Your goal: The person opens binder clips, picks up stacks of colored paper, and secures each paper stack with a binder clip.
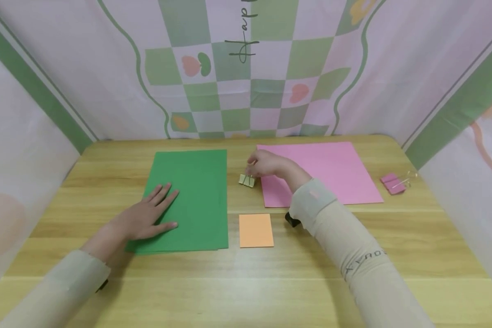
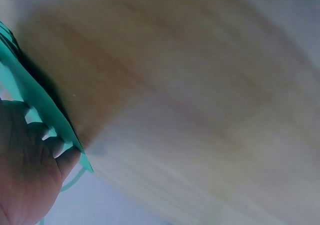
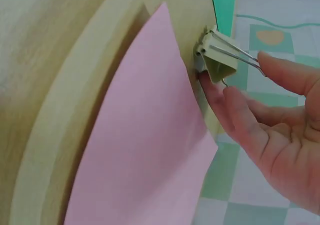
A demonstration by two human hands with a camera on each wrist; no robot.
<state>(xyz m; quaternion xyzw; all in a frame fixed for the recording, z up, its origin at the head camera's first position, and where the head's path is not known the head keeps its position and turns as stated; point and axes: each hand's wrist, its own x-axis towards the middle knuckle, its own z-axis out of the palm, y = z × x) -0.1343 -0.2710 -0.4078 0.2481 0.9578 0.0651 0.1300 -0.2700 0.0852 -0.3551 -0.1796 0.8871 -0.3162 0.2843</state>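
My left hand [image 1: 147, 217] lies with spread fingers on a stack of green sheets [image 1: 197, 196]. In the left wrist view its fingers [image 2: 54, 144] reach along the green sheets' edge [image 2: 45, 105]. Right of the green stack, my right hand [image 1: 265, 164] pinches the wire handles of a pale yellow binder clip [image 1: 247, 181]. The right wrist view shows the thumb at the tip of one handle and the other fingers below the binder clip [image 3: 220, 60]. A pink sheet [image 1: 324, 168] lies partly under the right forearm, its left edge beside the yellow clip.
An orange sticky-note pad [image 1: 256, 231] lies in the middle, nearer the front. At the far right is a pink binder clip [image 1: 393, 183] with wire handles outward. Patterned cloth [image 1: 270, 64] hangs behind the wooden table [image 1: 246, 291] and at both sides.
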